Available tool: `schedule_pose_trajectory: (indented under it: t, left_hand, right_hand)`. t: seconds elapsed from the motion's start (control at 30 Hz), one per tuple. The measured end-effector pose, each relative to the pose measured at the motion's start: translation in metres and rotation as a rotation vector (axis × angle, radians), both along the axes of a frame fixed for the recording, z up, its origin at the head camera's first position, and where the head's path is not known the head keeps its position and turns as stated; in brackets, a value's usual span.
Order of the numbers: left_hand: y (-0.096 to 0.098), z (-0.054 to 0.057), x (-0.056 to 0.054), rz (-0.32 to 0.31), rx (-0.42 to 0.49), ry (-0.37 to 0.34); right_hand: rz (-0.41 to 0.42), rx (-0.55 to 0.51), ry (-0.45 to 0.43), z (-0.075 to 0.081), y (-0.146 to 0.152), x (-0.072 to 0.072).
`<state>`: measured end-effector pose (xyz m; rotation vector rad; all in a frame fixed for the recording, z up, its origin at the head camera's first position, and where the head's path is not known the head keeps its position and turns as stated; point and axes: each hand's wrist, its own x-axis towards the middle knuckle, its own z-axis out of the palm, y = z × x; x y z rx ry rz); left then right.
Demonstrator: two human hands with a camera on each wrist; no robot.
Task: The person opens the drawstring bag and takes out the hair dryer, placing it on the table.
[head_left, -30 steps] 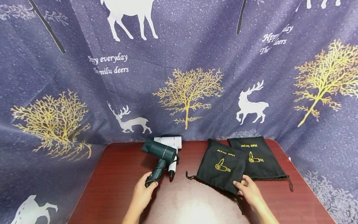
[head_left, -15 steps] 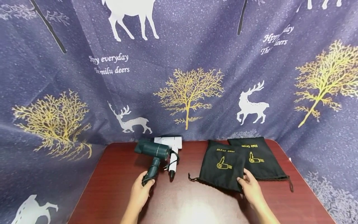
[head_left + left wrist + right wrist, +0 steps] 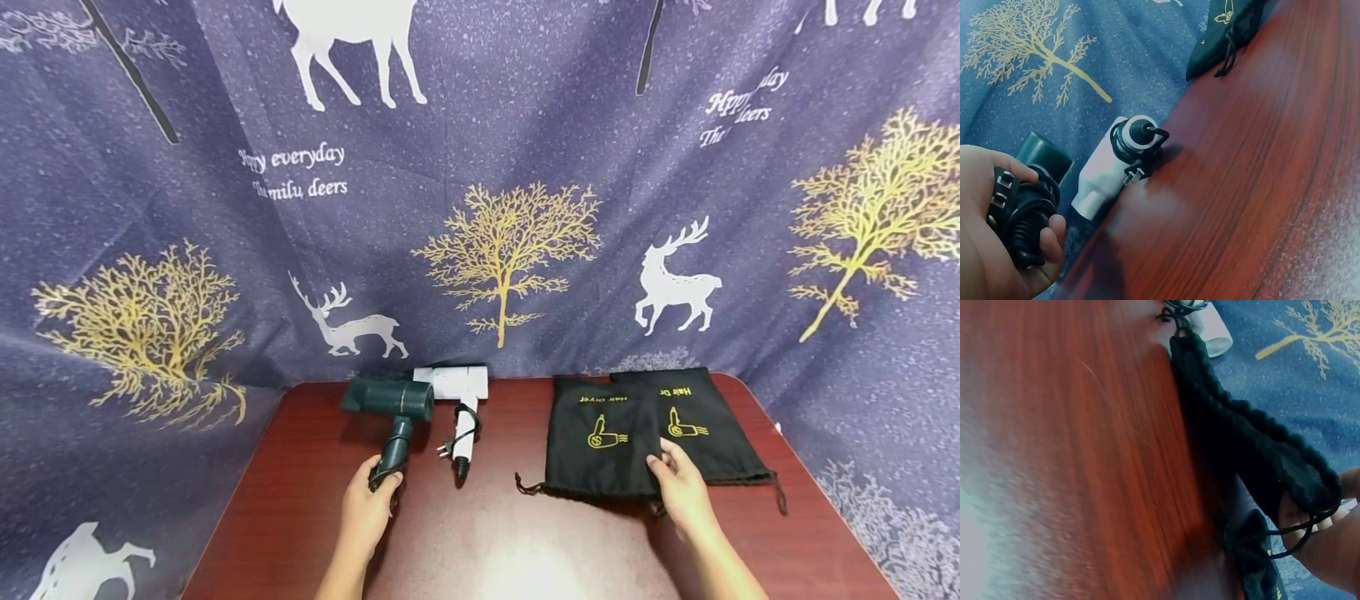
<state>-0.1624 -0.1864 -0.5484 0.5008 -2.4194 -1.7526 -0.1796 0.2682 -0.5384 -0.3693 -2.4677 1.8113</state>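
My left hand [image 3: 367,504] grips the handle of a dark green hair dryer [image 3: 388,398], its black cord wound round the handle. In the left wrist view the fingers curl about that handle and cord [image 3: 1025,225]. My right hand [image 3: 681,487] pinches the near right corner of a black drawstring bag [image 3: 592,454] printed with a yellow hair dryer. The right wrist view shows the bag's gathered mouth [image 3: 1260,437] slightly parted, with the drawstring [image 3: 1291,540] looped by the hand. A second black drawstring bag [image 3: 720,446] lies partly beneath the first.
A white hair dryer [image 3: 468,408] with its cord and plug wound on the handle lies at the back of the red-brown wooden table [image 3: 480,533]. Behind the table hangs a blue cloth [image 3: 525,125] printed with deer and trees.
My left hand has carried the green hair dryer to the left, away from the white one. My right hand has shifted the front bag's held corner rightward and back, straightening its mouth edge.
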Motion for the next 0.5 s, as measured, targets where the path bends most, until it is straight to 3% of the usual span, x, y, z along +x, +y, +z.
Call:
schedule_pose_trajectory:
  t: [0.33,0.5]
  left_hand:
    - [-0.006,-0.008,-0.006,0.052,0.003,-0.010]
    - [-0.009,-0.012,-0.009,0.062,-0.029,-0.020]
  right_hand:
    - [-0.032,0.029,-0.065,0.003,0.012,-0.014]
    - [-0.050,0.040,-0.031,0.005,0.014,-0.016]
